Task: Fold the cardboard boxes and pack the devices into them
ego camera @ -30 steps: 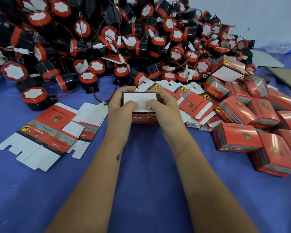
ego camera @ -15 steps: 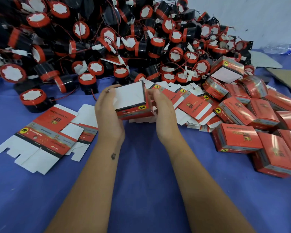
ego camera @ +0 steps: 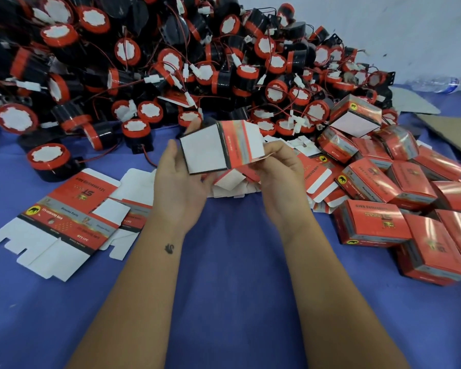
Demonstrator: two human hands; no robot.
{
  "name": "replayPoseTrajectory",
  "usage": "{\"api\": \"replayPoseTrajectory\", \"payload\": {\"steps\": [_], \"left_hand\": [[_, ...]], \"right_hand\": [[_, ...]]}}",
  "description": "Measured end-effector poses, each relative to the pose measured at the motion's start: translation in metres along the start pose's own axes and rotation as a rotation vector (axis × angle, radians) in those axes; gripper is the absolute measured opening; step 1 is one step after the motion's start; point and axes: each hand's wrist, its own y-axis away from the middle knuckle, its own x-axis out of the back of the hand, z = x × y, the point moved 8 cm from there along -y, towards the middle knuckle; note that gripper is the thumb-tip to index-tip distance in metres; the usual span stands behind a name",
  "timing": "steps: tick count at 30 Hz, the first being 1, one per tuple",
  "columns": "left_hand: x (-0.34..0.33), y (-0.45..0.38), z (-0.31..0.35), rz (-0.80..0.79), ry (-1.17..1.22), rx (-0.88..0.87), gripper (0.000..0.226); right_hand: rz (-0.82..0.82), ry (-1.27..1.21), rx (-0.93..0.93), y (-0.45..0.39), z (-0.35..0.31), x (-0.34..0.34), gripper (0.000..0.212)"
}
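Red-and-white cardboard, one part-folded box (ego camera: 221,147), is raised above the blue surface (ego camera: 224,262) between my two hands, tilted so a closed white end panel faces me. My left hand (ego camera: 180,187) cradles it from below, thumb against the near left edge and the fingers (ego camera: 194,126) curled round the far side. My right hand (ego camera: 280,171) pinches the loose edge on the right; I cannot tell whether that end is tucked or gaping.

Risks noted:
- The grasp is light and at the corners. A firmer squeeze would, in my judgement, buckle the thin walls or spring the closed end.
- No device is visibly inside; if the box is closed now, it goes out empty.
- The devices (ego camera: 48,158) lie heaped just beyond, their red wires tangled. Pulling one could drag neighbours onto the flat blanks (ego camera: 64,209) at left.
- The finished boxes (ego camera: 370,222) at right are stacked loosely; an elbow sweep could topple them.
- A trailing wire could snag under a flap and stop it seating.
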Motion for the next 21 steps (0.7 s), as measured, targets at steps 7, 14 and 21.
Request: {"api": "replayPoseTrajectory", "payload": {"steps": [7,14,21], "left_hand": [[-0.015,0.004,-0.029,-0.131,-0.313,0.188,0.069],[0.008,-0.011,-0.005,0.107,-0.024,-0.048,0.016],[0.024,-0.015,-0.011,0.217,0.141,-0.044,0.013]], "right_hand": [[0.204,0.083,0.136,-0.005,-0.012,0.029,0.030],[0.351,0.354,0.125,-0.010,-0.017,0.026,0.054],[0.062,0.810,0.020,-0.079,-0.007,-0.015,0.064]]}}
